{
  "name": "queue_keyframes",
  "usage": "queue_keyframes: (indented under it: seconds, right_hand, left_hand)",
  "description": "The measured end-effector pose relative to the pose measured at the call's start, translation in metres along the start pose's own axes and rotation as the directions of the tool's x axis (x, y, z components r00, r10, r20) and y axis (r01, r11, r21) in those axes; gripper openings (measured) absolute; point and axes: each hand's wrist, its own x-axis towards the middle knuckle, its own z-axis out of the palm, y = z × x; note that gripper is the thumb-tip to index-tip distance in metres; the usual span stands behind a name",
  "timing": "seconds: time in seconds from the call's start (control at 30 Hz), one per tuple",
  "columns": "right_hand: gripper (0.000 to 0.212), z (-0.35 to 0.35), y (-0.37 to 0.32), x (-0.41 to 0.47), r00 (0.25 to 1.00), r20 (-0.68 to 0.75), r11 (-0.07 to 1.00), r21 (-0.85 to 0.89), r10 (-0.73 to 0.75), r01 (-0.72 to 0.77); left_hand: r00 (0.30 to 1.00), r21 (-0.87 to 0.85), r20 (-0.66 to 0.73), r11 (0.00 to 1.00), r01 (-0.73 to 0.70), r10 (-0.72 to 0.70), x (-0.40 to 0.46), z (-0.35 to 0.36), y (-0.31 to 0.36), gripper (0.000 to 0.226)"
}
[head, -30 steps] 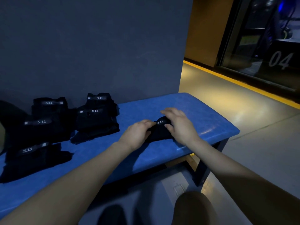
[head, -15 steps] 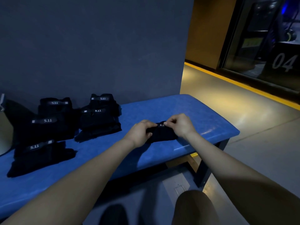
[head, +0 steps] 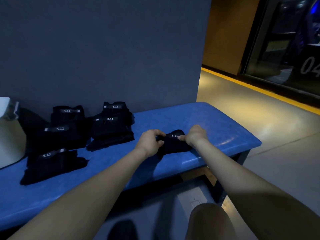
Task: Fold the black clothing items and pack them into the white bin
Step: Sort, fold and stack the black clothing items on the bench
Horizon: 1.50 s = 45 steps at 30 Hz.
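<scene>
On the blue desk (head: 199,118), both hands pinch a folded black garment (head: 174,142): left hand (head: 149,142) and right hand (head: 194,135) at its ends. Left of it, black stacks (head: 110,125); farthest left, apparently the white bin (head: 8,135).

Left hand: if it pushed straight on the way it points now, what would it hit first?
The left hand already grips the black folded item, so it meets that first. Beyond lies the right hand, pinching the item's other end. Depth between them is hard to judge.

bare blue bench (head: 199,118) right of hands, folded black stacks (head: 110,129) crowding left before white bin (head: 8,141)
</scene>
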Motion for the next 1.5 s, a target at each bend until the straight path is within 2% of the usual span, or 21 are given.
queue_keyframes:
  seconds: [0.2,0.4,0.43,0.57,0.7,0.8,0.93,1.07,1.17,1.27,1.33,1.5]
  right_hand:
    - [0.042,0.003,-0.003,-0.008,0.992,0.124,0.999,-0.021,0.029,-0.027]
    - [0.041,0.011,-0.005,-0.020,0.985,0.174,1.000,-0.012,-0.003,0.006]
    - [0.041,0.011,-0.005,-0.023,0.984,0.180,1.000,-0.014,-0.002,0.005]
    - [0.039,0.012,-0.004,-0.031,0.989,0.150,1.000,-0.003,0.000,0.000]
    - [0.040,0.012,-0.005,-0.037,0.990,0.140,1.000,0.009,0.001,-0.002]
    - [0.037,0.019,-0.002,-0.038,0.982,0.186,0.995,0.093,0.013,-0.031]
    - [0.037,0.025,0.000,-0.045,0.969,0.246,0.971,0.229,0.006,-0.064]
    - [0.034,0.036,-0.015,-0.059,0.947,0.320,0.914,0.391,-0.021,-0.112]
    - [0.041,0.050,-0.044,-0.072,0.921,0.383,0.851,0.505,-0.074,-0.142]
    - [0.032,0.068,-0.084,-0.089,0.904,0.387,0.819,0.568,-0.181,-0.080]
    - [0.021,0.083,-0.114,-0.101,0.894,0.379,0.783,0.620,-0.240,-0.052]
    - [0.026,0.126,-0.182,-0.120,0.881,0.313,0.721,0.691,-0.354,0.044]
  left_hand:
    - [0.997,0.024,-0.066,0.999,0.041,-0.039,-0.010,-0.001,-0.001,0.019]
    - [0.979,0.057,-0.084,0.980,0.189,-0.184,-0.023,-0.006,-0.002,0.022]
    - [0.972,0.077,-0.078,0.970,0.230,-0.224,-0.024,-0.007,-0.001,0.020]
    - [0.940,0.214,-0.028,0.917,0.337,-0.339,-0.028,-0.013,0.006,0.033]
    - [0.908,0.210,0.037,0.892,0.400,-0.416,-0.031,-0.017,0.009,0.039]
    - [0.889,0.109,0.095,0.892,0.439,-0.449,-0.034,-0.023,0.006,0.030]
    - [0.842,-0.088,0.181,0.844,0.528,-0.508,-0.046,-0.032,-0.007,0.059]
    - [0.799,-0.284,0.226,0.747,0.601,-0.557,-0.063,-0.052,-0.025,0.055]
    - [0.794,-0.414,0.179,0.687,0.597,-0.582,-0.079,-0.082,-0.037,0.037]
    - [0.810,-0.523,0.108,0.659,0.540,-0.577,-0.097,-0.123,-0.052,0.013]
    - [0.815,-0.575,0.023,0.660,0.484,-0.579,-0.107,-0.153,-0.066,0.011]
    - [0.818,-0.618,-0.155,0.701,0.357,-0.554,-0.120,-0.215,-0.105,0.021]
